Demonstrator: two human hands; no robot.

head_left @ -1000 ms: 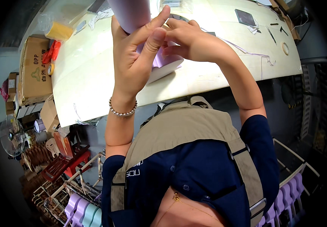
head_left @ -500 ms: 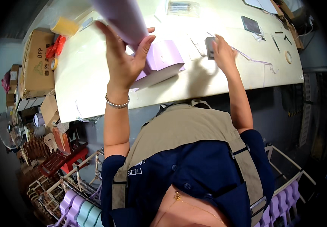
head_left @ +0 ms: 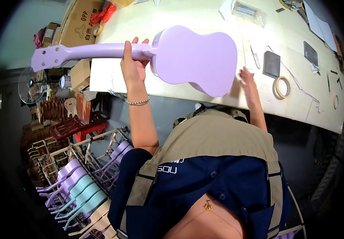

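Note:
A lilac ukulele body (head_left: 196, 59) hangs above the white table with its plain back facing up. Its neck stretches left to the headstock (head_left: 46, 58), where several tuner holes show. My left hand (head_left: 133, 68) grips the neck near the body, fingers wrapped round it. Just off the body's lower right end is my right hand (head_left: 250, 85), empty, its fingers apart and slightly blurred. Close to that hand, a grey block (head_left: 272, 63) and a roll of masking tape (head_left: 277, 88) lie on the table.
On the table (head_left: 108, 77) are a cutter knife (head_left: 255, 57), a plastic packet (head_left: 249, 14), a dark block (head_left: 310, 51) and another tape roll (head_left: 335, 102). A cardboard box (head_left: 78, 30) stands at left. Racks hold several lilac and teal ukulele bodies (head_left: 88, 189) at lower left.
The ukulele has swung from neck-up to lying across the view, back up, neck to the left. My right hand has left the grey block and come beside the body. The tape roll there now shows.

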